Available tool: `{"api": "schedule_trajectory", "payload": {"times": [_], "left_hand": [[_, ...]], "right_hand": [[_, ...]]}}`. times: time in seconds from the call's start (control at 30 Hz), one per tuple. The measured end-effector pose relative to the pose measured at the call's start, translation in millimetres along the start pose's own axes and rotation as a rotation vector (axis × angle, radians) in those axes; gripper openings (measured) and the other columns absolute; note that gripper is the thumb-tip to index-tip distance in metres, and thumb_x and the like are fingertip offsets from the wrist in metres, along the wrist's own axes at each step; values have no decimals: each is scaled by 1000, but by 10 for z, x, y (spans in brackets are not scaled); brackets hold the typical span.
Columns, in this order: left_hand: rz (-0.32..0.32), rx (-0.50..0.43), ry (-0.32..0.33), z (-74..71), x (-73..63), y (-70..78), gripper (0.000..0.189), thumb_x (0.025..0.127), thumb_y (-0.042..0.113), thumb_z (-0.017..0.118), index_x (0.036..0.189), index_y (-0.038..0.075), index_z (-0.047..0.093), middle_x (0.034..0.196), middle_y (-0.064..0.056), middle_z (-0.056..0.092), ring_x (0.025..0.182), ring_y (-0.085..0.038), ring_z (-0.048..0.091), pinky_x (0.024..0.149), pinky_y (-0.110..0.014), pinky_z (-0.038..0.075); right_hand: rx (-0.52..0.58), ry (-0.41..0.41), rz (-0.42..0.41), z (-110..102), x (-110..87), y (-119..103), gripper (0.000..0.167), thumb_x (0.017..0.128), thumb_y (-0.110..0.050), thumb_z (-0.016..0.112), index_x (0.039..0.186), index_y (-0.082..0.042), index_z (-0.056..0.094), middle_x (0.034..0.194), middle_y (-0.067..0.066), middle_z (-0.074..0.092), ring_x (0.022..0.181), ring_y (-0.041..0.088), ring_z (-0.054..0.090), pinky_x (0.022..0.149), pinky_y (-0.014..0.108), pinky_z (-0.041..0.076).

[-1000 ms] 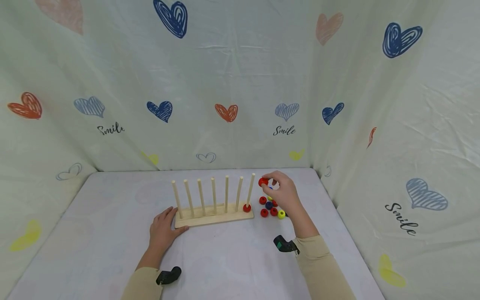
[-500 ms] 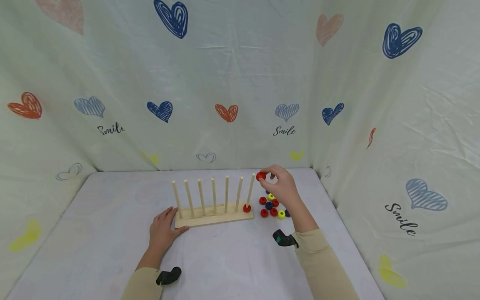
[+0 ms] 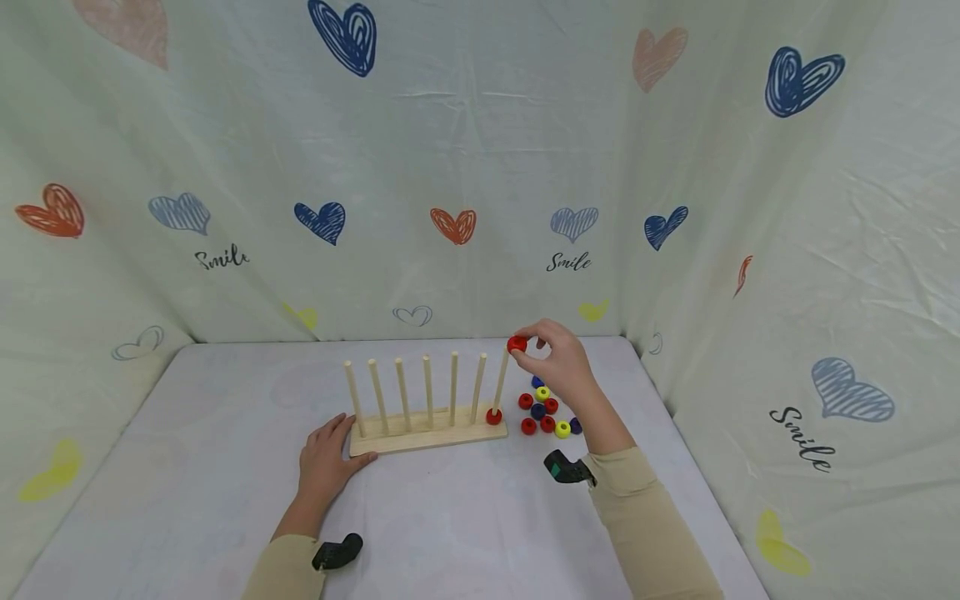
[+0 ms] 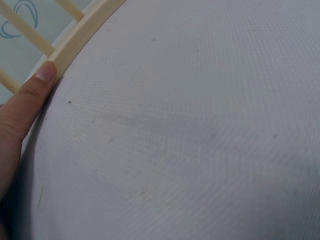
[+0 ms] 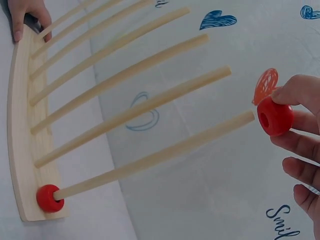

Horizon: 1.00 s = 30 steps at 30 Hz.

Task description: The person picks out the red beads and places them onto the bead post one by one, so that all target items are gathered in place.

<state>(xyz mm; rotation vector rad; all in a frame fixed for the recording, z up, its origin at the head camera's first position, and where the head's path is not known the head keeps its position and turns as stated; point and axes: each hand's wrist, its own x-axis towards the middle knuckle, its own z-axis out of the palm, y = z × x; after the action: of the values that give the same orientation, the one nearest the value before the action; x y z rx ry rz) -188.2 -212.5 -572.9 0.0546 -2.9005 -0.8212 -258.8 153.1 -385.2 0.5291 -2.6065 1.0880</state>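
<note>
A wooden peg rack (image 3: 431,439) with a row of upright pegs stands on the table. My left hand (image 3: 324,458) holds the rack's left end, its thumb (image 4: 42,80) along the front edge in the left wrist view. Between thumb and fingers my right hand (image 3: 564,365) pinches a red bead (image 5: 276,116). In the right wrist view this bead is just off the tip of the rightmost peg (image 5: 155,155), its hole facing the peg. Another red bead (image 5: 50,198) sits at the bottom of that same peg.
Right of the rack lies a loose group of red, blue and yellow beads, among them a yellow bead (image 3: 562,429) and a blue bead (image 3: 537,411). A white-covered table (image 3: 442,525) bears everything; a curtain (image 3: 480,167) printed with hearts hangs behind and beside it.
My right hand has lifted the red bead up and to the left, from beside the rightmost peg to its tip. The left hand and the rack have stayed in place.
</note>
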Motion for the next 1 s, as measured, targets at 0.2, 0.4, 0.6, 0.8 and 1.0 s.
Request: {"api": "schedule_trajectory", "payload": {"times": [0.2,0.4,0.6,0.8,1.0], "left_hand": [[-6,-4,-13,-7,-8,4,83,81,40,79,143,-2,43,148,-25,35,131,-50,30,100,-67,27],[10,0,22,16,-6,-6,82,80,38,80,142,-2,44,147,-25,37,130,-50,32,99,-67,28],[5,-3,20,12,-3,-6,82,80,38,80,142,-2,44,147,-25,37,130,-50,31,100,-67,28],[-7,-7,-6,-16,-3,9,82,81,38,79,142,-2,43,148,-25,35,131,-50,30,101,-66,27],[-22,-16,-20,-19,7,9,82,82,37,79,144,-1,42,149,-25,33,132,-49,28,102,-66,25]], "right_hand": [[15,-10,-21,4,27,-28,22,87,-19,75,107,-11,72,99,-2,64,91,23,54,71,33,49],[6,-13,-32,17,24,-58,23,85,-17,77,106,-10,72,100,-1,64,89,22,54,71,33,49],[-4,-24,-26,30,44,-49,24,85,-17,77,108,-10,71,102,0,65,91,24,55,73,33,49],[-2,-31,-22,30,59,-58,25,84,-17,78,108,-10,72,102,0,65,91,23,55,72,33,49],[-10,-48,-30,44,65,-60,27,85,-17,78,109,-9,72,103,1,66,92,24,55,73,33,49]]}}
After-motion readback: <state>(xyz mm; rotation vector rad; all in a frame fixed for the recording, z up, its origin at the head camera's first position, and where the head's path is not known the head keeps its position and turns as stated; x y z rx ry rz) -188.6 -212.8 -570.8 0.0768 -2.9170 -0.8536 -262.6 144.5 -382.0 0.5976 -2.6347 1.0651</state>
